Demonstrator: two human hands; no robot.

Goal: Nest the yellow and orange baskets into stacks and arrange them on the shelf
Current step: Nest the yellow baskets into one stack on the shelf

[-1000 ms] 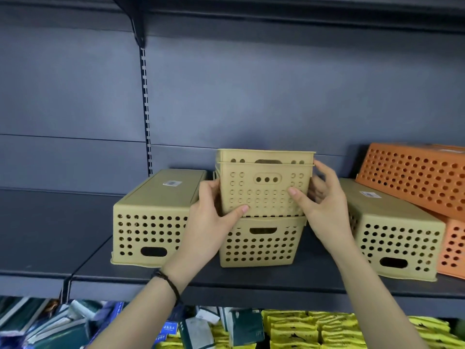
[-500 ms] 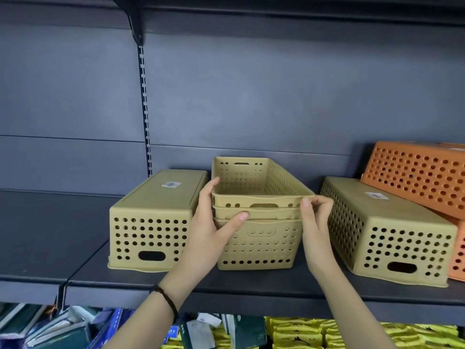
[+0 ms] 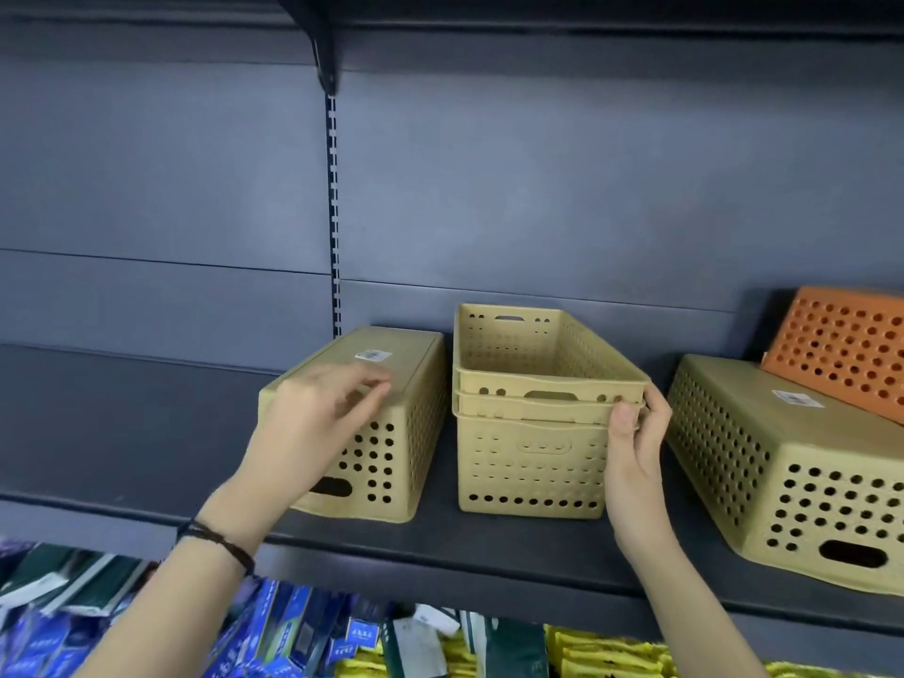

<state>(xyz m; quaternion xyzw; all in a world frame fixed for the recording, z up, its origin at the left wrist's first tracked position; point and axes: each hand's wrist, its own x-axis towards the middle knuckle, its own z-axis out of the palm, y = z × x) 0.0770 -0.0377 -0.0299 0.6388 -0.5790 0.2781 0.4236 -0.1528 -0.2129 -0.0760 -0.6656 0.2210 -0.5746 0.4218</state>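
A stack of nested yellow baskets (image 3: 533,462) stands upright in the middle of the dark shelf (image 3: 489,545). My right hand (image 3: 636,433) pinches the stack's front right rim corner. To its left lies an upside-down yellow basket (image 3: 396,384) with a label on its base. My left hand (image 3: 313,423), blurred and with fingers apart, hovers over that basket's near end and holds nothing. Another upside-down yellow basket (image 3: 778,462) lies at the right, and an orange basket (image 3: 841,349) leans on it.
The shelf's left part (image 3: 122,433) is bare dark metal. A slotted upright (image 3: 333,212) and bracket run up the back wall. Below the shelf edge hang blue, green and yellow packaged goods (image 3: 342,643).
The upper yellow baskets dropped fully into the lower one. My left hand left the stack and moved left over the upside-down basket. My right hand stays at the stack's rim.
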